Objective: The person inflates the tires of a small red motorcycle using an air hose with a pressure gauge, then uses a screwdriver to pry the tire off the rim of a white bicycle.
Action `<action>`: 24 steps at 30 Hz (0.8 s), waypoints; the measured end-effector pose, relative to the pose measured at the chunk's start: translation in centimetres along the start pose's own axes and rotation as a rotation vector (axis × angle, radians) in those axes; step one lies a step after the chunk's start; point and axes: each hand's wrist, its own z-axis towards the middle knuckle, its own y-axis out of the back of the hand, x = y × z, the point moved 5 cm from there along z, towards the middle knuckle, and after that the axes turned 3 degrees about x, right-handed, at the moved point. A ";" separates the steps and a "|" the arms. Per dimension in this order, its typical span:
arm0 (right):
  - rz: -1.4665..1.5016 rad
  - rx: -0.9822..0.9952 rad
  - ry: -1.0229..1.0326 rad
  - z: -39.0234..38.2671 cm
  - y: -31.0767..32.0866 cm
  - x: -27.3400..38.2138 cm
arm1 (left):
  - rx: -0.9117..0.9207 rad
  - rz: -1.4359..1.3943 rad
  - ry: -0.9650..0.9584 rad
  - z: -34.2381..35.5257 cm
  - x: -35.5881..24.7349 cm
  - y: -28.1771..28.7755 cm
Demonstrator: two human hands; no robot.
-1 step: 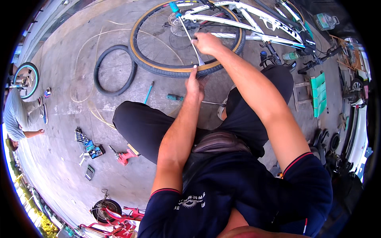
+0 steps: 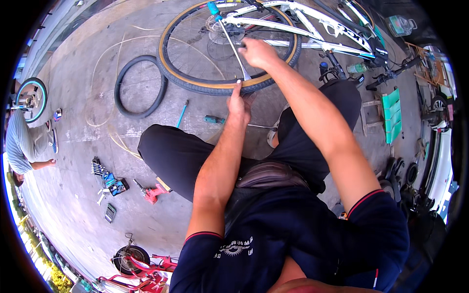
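My left hand (image 2: 238,105) grips the near edge of a bicycle wheel, its thumb on the tan sidewall of the black tyre (image 2: 212,89). Just right of that thumb, the flat end of a long metal tyre lever (image 2: 231,43) with a teal handle meets the rim. The lever slants across the spokes toward the hub. My right hand (image 2: 258,52) is over the wheel beside the lever's shaft, slightly apart from it. Its fingers are bent with a small gap between them, and I see nothing in them. The white bicycle frame (image 2: 305,19) lies beyond, attached to the wheel.
A loose black tyre (image 2: 117,93) lies left of the wheel. Nearer are a teal-handled tool (image 2: 182,113), a screwdriver (image 2: 214,119), a red power drill (image 2: 152,194) and an open socket set (image 2: 116,186). Another person (image 2: 22,141) is at far left, a red bicycle frame (image 2: 146,276) below.
My right hand has come slightly away from the lever's shaft, to the right. The wheel and lever have shifted a little left. My left hand keeps its grip on the tyre.
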 end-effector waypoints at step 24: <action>-0.129 1.213 0.229 -14.7 -14.9 0.2 | -0.270 -0.075 -0.145 -0.8 -3.3 1.0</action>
